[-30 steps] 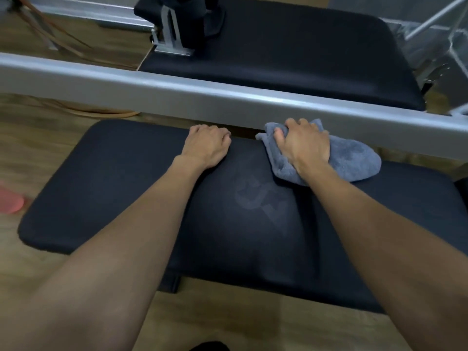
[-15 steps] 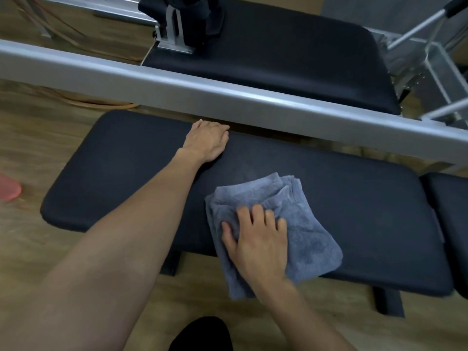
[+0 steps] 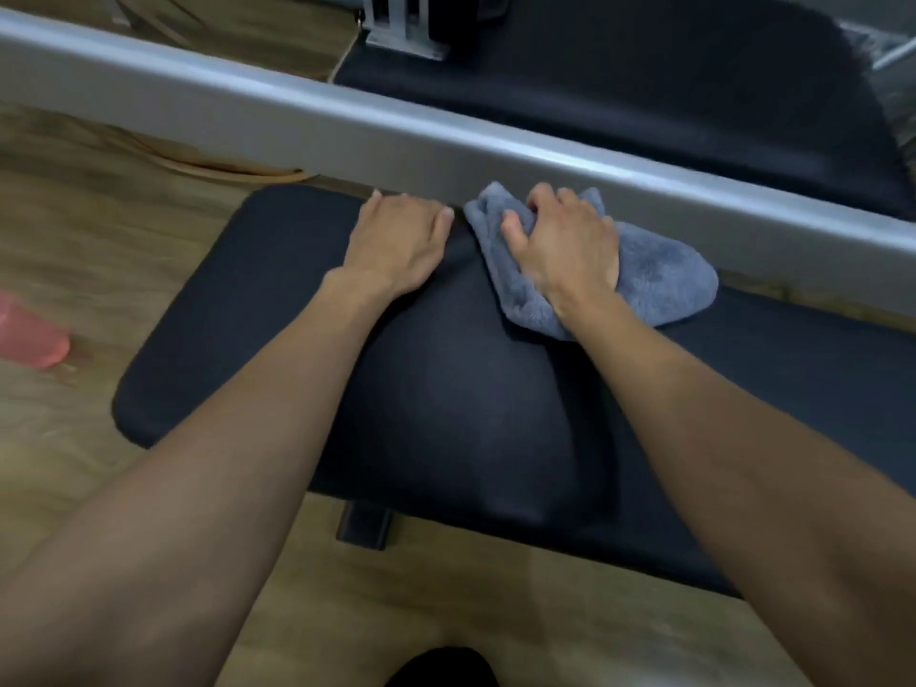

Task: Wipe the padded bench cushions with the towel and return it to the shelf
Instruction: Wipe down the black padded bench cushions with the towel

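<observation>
The grey rail hides the fingertips of the left hand and the table's far edge. The right hand covers the middle of the towel. The table's right end, a pink object and the far cushion run out of frame.

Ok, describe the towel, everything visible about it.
The towel is grey-blue, plush and fuzzy, like microfibre, bunched into a rumpled wad rather than spread flat. It lies on the far edge of the black padded bench cushion, close under the silver metal rail. The right hand presses down on its left part, fingers curled into the folds, thumb on the cloth. The left hand rests on the cushion beside it, apart from the cloth.
</observation>
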The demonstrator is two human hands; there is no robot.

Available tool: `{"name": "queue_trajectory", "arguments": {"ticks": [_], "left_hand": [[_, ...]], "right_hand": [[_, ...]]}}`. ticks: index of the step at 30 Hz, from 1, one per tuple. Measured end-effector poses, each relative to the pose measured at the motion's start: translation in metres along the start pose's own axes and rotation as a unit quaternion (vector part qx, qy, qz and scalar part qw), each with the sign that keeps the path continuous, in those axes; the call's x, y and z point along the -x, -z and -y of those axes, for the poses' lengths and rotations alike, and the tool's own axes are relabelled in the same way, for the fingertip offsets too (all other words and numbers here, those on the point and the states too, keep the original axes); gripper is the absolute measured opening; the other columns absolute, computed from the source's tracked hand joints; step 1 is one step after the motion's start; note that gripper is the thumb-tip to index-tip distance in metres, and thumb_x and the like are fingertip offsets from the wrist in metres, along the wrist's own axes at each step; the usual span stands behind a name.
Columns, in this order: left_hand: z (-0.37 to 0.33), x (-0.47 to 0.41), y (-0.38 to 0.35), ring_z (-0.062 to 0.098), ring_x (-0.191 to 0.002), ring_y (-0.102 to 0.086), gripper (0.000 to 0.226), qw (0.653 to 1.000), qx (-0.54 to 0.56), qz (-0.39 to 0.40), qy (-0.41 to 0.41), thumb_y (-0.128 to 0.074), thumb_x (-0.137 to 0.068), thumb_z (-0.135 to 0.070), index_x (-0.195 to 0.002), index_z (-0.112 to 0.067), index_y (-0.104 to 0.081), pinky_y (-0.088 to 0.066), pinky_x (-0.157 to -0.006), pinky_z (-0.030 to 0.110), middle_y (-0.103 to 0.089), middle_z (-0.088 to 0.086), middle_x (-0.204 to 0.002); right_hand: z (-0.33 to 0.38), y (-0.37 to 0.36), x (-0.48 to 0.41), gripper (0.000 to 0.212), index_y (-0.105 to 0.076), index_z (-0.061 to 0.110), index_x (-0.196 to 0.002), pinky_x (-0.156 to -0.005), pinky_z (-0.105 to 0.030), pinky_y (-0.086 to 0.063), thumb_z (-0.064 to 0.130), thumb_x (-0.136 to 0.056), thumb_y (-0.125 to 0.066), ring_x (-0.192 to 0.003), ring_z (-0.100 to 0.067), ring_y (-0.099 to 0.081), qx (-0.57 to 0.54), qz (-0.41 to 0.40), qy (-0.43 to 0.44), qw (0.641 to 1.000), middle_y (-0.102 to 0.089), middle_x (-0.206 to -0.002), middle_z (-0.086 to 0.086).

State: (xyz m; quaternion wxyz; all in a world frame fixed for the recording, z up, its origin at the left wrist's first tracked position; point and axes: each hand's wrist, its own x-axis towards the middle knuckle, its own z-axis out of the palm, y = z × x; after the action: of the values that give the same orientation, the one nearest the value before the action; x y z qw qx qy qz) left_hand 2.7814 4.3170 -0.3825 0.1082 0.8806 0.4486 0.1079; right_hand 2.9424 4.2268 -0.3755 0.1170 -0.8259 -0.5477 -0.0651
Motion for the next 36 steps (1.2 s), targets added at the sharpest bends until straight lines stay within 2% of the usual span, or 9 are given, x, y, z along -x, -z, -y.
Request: {"name": "queue_trajectory", "arguments": {"ticks": [7, 16, 20, 22, 26, 29, 31, 33, 36], "left_hand": [[0.017, 0.029, 0.018, 0.029, -0.135, -0.041, 0.043, 0.999, 0.033, 0.028, -0.015, -0.029, -0.103, -0.030, -0.133, -0.011, -0.054, -0.021, -0.115, 0.051, -0.053, 0.010, -0.140], [0.035, 0.059, 0.030, 0.025, -0.145, -0.027, 0.045, 0.998, 0.039, 0.052, -0.003, -0.029, -0.104, -0.030, -0.142, -0.015, -0.045, -0.014, -0.119, 0.044, -0.037, 0.007, -0.155], [0.048, 0.049, 0.034, 0.026, -0.140, -0.036, 0.041, 0.998, 0.062, 0.020, -0.011, -0.031, -0.104, -0.030, -0.133, -0.014, -0.055, -0.018, -0.116, 0.045, -0.047, 0.008, -0.147], [0.061, 0.037, 0.033, 0.030, -0.128, -0.048, 0.040, 0.998, 0.055, -0.010, -0.007, -0.030, -0.103, -0.030, -0.120, -0.011, -0.062, -0.025, -0.113, 0.048, -0.059, 0.011, -0.132], [0.088, 0.017, 0.029, 0.037, -0.102, -0.060, 0.044, 0.997, 0.038, -0.063, 0.026, -0.030, -0.102, -0.034, -0.094, -0.008, -0.064, -0.040, -0.095, 0.046, -0.068, 0.018, -0.106], [0.092, 0.007, 0.025, 0.037, -0.090, -0.060, 0.041, 0.994, 0.070, -0.063, 0.056, -0.032, -0.100, -0.042, -0.074, -0.018, -0.053, -0.042, -0.077, 0.041, -0.069, 0.019, -0.095], [0.092, 0.004, 0.027, 0.038, -0.092, -0.061, 0.044, 0.992, 0.088, -0.045, 0.073, -0.032, -0.100, -0.044, -0.074, -0.015, -0.054, -0.046, -0.079, 0.040, -0.069, 0.018, -0.096], [0.093, 0.002, 0.033, 0.035, -0.100, -0.061, 0.053, 0.989, 0.115, -0.024, 0.094, -0.033, -0.099, -0.043, -0.091, -0.005, -0.068, -0.047, -0.089, 0.043, -0.070, 0.017, -0.105], [0.096, 0.008, 0.046, 0.034, -0.108, -0.060, 0.051, 0.980, 0.162, -0.009, 0.114, -0.034, -0.100, -0.042, -0.107, -0.008, -0.071, -0.045, -0.095, 0.043, -0.069, 0.017, -0.114]], "right_hand": [[0.041, 0.018, 0.089, 0.038, -0.056, 0.015, -0.098, -0.075, -0.043, -0.039, 0.048, -0.095, -0.039, -0.090, -0.028, -0.058, 0.016, -0.012, -0.005, 1.000, -0.063, -0.097, -0.009], [0.109, 0.035, 0.197, 0.033, -0.053, 0.016, -0.095, -0.068, -0.042, -0.037, 0.047, -0.095, -0.042, -0.076, -0.027, -0.052, 0.030, -0.004, 0.062, 0.998, -0.056, -0.085, -0.007], [0.106, 0.029, 0.169, 0.036, -0.056, 0.017, -0.094, -0.069, -0.043, -0.039, 0.048, -0.095, -0.038, -0.077, -0.028, -0.055, 0.022, -0.002, 0.078, 0.997, -0.058, -0.085, -0.006], [0.106, 0.017, 0.133, 0.037, -0.057, 0.017, -0.095, -0.069, -0.043, -0.040, 0.048, -0.094, -0.037, -0.081, -0.030, -0.058, 0.008, -0.019, 0.073, 0.997, -0.062, -0.088, -0.008], [0.108, -0.013, 0.041, 0.043, -0.057, 0.012, -0.104, -0.075, -0.047, -0.041, 0.048, -0.094, -0.035, -0.098, -0.038, -0.059, -0.007, -0.041, 0.070, 0.997, -0.064, -0.104, -0.017], [0.105, -0.035, -0.017, 0.045, -0.055, 0.011, -0.110, -0.078, -0.047, -0.040, 0.047, -0.095, -0.032, -0.101, -0.038, -0.058, -0.014, -0.048, 0.070, 0.996, -0.063, -0.110, -0.017], [0.107, -0.041, -0.039, 0.046, -0.056, 0.010, -0.112, -0.084, -0.047, -0.040, 0.045, -0.096, -0.031, -0.101, -0.039, -0.056, -0.018, -0.037, 0.057, 0.998, -0.063, -0.110, -0.017], [0.113, -0.040, -0.047, 0.047, -0.057, 0.007, -0.114, -0.089, -0.047, -0.039, 0.043, -0.097, -0.031, -0.103, -0.039, -0.055, -0.007, -0.025, 0.028, 0.999, -0.063, -0.112, -0.019], [0.121, -0.030, -0.030, 0.048, -0.055, 0.006, -0.114, -0.089, -0.048, -0.038, 0.045, -0.099, -0.030, -0.106, -0.038, -0.055, 0.016, -0.020, -0.002, 1.000, -0.062, -0.115, -0.020]]}}
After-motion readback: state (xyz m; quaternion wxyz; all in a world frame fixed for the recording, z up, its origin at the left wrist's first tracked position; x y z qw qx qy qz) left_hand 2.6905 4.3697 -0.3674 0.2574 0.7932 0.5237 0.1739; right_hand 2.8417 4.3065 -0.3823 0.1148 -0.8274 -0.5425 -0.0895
